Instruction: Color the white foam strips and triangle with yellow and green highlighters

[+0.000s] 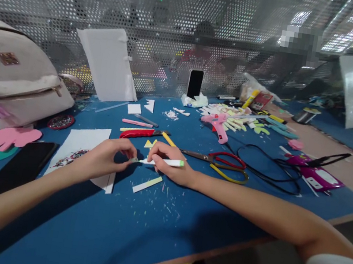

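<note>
The blue counter (81, 224) shows work seemingly midway; the left hand (105, 158) pinches a small pale piece (134, 159); the right hand (176, 174), just apart from it, grips a green-ended marker (170, 162) tip-first towards that piece; a part-tinted strip (147, 184) lies nearer than the hands; many cut pieces (232, 120) lie beyond the right.

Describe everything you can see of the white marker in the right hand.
The white marker is slim and plastic-looking, with a light green back end. Gripped in the right hand, it lies nearly level above the blue table. Its thin front end points left toward a small piece held by the left hand; whether they touch is too small to tell.
</note>
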Available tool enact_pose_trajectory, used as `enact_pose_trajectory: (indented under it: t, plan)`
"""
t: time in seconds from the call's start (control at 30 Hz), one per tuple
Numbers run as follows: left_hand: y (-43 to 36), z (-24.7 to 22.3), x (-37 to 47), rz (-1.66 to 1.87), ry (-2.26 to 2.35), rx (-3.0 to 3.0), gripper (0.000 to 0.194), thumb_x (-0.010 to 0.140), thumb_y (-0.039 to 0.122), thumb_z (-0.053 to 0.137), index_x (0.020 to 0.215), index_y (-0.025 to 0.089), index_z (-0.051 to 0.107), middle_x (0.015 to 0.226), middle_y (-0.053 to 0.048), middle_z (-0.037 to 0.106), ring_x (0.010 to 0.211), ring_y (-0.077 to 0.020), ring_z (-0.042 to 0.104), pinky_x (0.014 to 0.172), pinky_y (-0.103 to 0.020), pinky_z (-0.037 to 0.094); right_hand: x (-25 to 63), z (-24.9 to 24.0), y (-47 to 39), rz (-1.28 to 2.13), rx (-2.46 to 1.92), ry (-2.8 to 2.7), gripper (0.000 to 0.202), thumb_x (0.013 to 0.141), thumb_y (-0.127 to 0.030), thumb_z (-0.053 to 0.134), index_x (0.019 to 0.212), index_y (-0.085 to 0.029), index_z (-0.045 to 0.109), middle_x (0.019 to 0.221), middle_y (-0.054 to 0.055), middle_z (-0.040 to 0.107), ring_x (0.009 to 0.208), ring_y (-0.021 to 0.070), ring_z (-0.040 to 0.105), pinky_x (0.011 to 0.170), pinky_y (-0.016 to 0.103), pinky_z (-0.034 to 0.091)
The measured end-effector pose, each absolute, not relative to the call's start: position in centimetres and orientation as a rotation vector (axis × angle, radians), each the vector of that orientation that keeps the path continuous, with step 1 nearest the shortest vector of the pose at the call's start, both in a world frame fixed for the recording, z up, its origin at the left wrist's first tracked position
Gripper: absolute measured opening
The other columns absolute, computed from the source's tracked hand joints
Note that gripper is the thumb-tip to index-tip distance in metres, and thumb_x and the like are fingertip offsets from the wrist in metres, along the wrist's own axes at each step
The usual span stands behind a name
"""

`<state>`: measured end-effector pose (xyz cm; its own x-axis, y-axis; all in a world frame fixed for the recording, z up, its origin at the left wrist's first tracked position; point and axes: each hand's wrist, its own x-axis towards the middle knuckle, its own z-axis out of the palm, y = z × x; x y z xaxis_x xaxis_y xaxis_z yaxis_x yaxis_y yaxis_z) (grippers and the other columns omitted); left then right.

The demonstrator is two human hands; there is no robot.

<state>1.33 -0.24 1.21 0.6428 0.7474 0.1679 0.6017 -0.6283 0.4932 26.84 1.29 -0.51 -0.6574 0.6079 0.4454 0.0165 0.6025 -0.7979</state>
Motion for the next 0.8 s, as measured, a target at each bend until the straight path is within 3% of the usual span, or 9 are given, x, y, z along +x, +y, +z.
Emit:
enact_pose_trajectory:
  t: [0.23,0.47,0.57,0.7,0.8]
  plan:
    - [-1.5,1.9,2.4,0.589,1.079,2.447,0.025,0.099,0.036,0.061,0.112,0.015,0.063,0.107,-0.006,0.066,0.091,-0.0183,0.066,0.082,-0.038,0.057,26.7,-0.1,1.3,0.911,-0.527,-2.188,0.016,0.096,-0.026,0.049,0.089,-0.017,0.061,0.077,-0.001,0.059,0.062,0.0108,0.051,0.060,0.023,0.040]
    - [-2.5,2.6,2.9,0.611,0.984,2.554,0.020,0.103,0.032,0.053,0.108,0.014,0.062,0.096,-0.003,0.066,0.077,-0.0134,0.064,0.069,-0.029,0.055,26.9,-0.5,1.1,0.743,-0.358,-2.229,0.019,0.095,-0.028,0.046,0.092,-0.018,0.062,0.076,0.000,0.062,0.065,0.0124,0.055,0.064,0.024,0.043]
    - [-2.8,2.7,2.9,0.569,0.854,2.692,0.026,0.108,0.034,0.043,0.104,0.016,0.061,0.091,-0.002,0.063,0.077,-0.0133,0.061,0.066,-0.025,0.050,26.9,-0.9,0.7,0.639,-0.231,-2.229,0.018,0.091,-0.025,0.045,0.089,-0.019,0.062,0.076,0.001,0.064,0.065,0.0129,0.056,0.065,0.024,0.044]
    - [-3.9,3.1,3.8,0.573,0.768,2.929,0.041,0.110,0.036,0.029,0.085,0.018,0.056,0.077,-0.001,0.054,0.066,-0.0150,0.048,0.056,-0.028,0.036,26.8,-1.6,-0.7,0.476,-0.059,-2.310,0.018,0.092,-0.024,0.046,0.090,-0.022,0.063,0.070,-0.003,0.064,0.059,0.0108,0.056,0.058,0.022,0.041]
    - [-5.8,4.1,5.0,0.578,0.674,3.057,0.044,0.111,0.030,0.022,0.078,0.020,0.050,0.068,0.000,0.052,0.059,-0.0162,0.043,0.052,-0.031,0.031,26.5,-2.3,-2.6,0.375,-0.074,-2.488,0.017,0.098,-0.028,0.049,0.102,-0.023,0.065,0.082,0.000,0.068,0.073,0.0114,0.063,0.066,0.021,0.047]
